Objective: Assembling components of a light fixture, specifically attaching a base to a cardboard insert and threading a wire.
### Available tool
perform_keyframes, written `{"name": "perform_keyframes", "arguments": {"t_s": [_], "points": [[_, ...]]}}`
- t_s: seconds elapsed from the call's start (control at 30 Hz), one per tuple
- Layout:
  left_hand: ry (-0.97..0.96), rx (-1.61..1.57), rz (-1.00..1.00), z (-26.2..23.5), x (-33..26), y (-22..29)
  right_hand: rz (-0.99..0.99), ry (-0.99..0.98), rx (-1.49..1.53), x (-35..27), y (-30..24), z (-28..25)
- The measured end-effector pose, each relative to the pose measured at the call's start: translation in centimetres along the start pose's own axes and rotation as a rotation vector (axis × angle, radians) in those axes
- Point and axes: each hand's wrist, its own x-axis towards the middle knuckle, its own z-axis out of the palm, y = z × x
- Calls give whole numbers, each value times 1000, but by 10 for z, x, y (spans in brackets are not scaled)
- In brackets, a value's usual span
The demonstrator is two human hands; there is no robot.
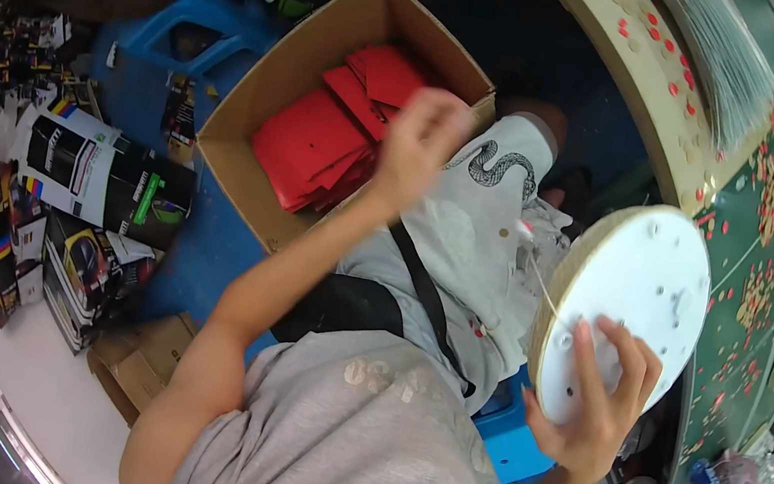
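My left hand (417,150) is over the right edge of an open cardboard box (249,124), smeared by motion, so its fingers do not read clearly. Flat red pieces (317,140), like cards or envelopes, are heaped in the box. With my right hand (600,398) I hold a thick round disc (644,283), tilted up beside my lap. Its white face carries several small metal studs, and its rim is tan. My fingers lie across the face, with the thumb by the lower edge. A thin pale string (538,276) runs from the disc's left side toward my lap.
A green table (742,268) at right bears scattered red and tan bits. A pale curved board (626,72) and a bundle of thin strips (718,67) lie beyond. Blue stools (189,23), printed cartons (99,171) and a pile of packaging (19,72) stand left.
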Motion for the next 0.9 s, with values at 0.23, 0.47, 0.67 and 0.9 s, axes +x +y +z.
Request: {"name": "perform_keyframes", "arguments": {"t_s": [0.23,0.47,0.67,0.9], "points": [[534,-291,-1054,-196,90,-277,65,-45,32,-26,7,-1],[435,-331,-1137,-186,121,-354,123,-47,100,-14,3,-8],[510,-13,-1337,-157,145,-317,95,-73,115,-14,3,-5],[676,101,-959,-85,191,-289,39,2,75,-24,19,-1]]}}
